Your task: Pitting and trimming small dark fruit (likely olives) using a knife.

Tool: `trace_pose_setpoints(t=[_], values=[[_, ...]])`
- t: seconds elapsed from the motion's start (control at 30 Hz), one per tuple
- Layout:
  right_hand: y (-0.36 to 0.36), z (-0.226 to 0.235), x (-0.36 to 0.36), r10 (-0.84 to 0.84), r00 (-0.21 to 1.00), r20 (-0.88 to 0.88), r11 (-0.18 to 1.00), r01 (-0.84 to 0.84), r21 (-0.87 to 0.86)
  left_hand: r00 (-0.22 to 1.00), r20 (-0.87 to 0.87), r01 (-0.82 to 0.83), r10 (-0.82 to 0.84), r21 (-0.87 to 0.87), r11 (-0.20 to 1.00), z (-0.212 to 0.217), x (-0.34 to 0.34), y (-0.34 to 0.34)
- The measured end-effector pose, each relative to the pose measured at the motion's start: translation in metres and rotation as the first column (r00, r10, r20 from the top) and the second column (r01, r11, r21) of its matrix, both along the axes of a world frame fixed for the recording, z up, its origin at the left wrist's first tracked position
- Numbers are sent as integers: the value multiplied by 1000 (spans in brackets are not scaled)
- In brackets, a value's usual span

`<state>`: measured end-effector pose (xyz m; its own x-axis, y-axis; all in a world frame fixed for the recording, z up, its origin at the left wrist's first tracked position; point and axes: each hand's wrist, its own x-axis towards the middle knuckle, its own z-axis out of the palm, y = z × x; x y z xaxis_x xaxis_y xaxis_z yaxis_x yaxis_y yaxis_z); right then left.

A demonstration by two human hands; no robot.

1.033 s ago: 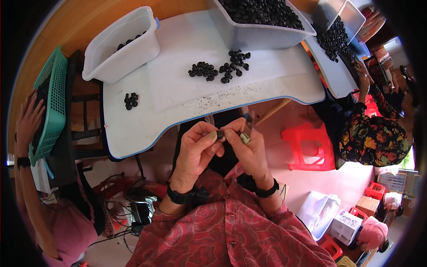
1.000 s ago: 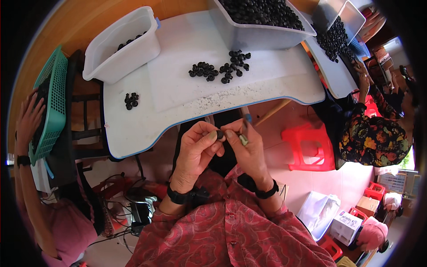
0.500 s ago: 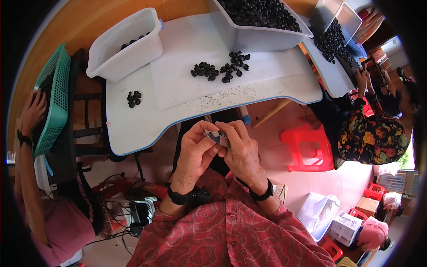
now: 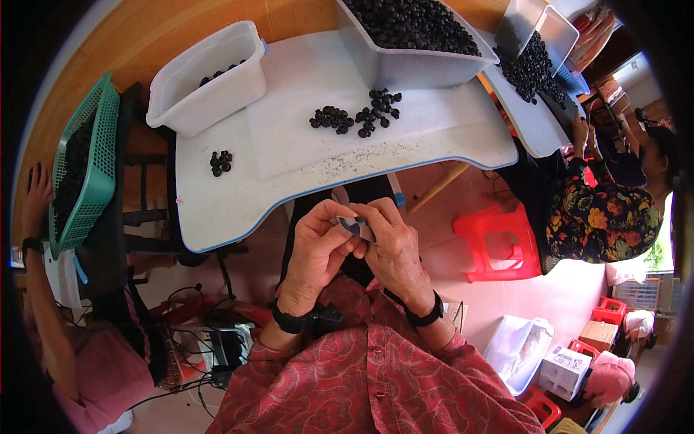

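My left hand [image 4: 316, 242] and my right hand [image 4: 391, 242] meet in front of my chest, just short of the table's near edge. The fingers of both are closed in a pinch around a small, shiny grey, flat piece [image 4: 356, 227]. It spans the gap between the thumbs, and a dark spot shows at its upper end. Fingers cover the rest, so its exact kind is unclear. Beyond the hands, small black round parts [image 4: 332, 118] lie in loose clusters on the white table [image 4: 289, 163]. A smaller group of black parts [image 4: 221, 163] sits at the left.
A white tub [image 4: 195, 119] with a few black parts stands back left; a fuller grey-white bin [image 4: 412, 69] stands at the back. At far left, a co-worker's hand [image 4: 37, 189] is by a green basket [image 4: 101, 170]. A red stool [image 4: 499, 242] and another person [image 4: 607, 217] are right.
My hands stay together, with the shiny piece slightly turned and more visible between them. The co-worker's hand at left has drawn back from inside the green basket to its outer side.
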<state>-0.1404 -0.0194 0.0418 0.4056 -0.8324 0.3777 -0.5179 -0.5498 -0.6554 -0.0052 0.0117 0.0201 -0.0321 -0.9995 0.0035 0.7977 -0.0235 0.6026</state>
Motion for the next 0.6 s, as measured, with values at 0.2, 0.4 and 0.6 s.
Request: trace_pose_setpoints(t=[0.2, 0.4, 0.6], values=[[-10, -19, -12, -106, 992, 62, 992, 101, 81, 999, -33, 36, -36, -18, 999, 3, -3, 1], [4, -6, -6, -63, 997, 39, 996, 61, 58, 994, -99, 39, -35, 39, 998, -7, -2, 0], [8, 4, 1, -84, 995, -59, 996, 84, 8, 995, -80, 60, -60, 7, 998, -12, 0, -1]])
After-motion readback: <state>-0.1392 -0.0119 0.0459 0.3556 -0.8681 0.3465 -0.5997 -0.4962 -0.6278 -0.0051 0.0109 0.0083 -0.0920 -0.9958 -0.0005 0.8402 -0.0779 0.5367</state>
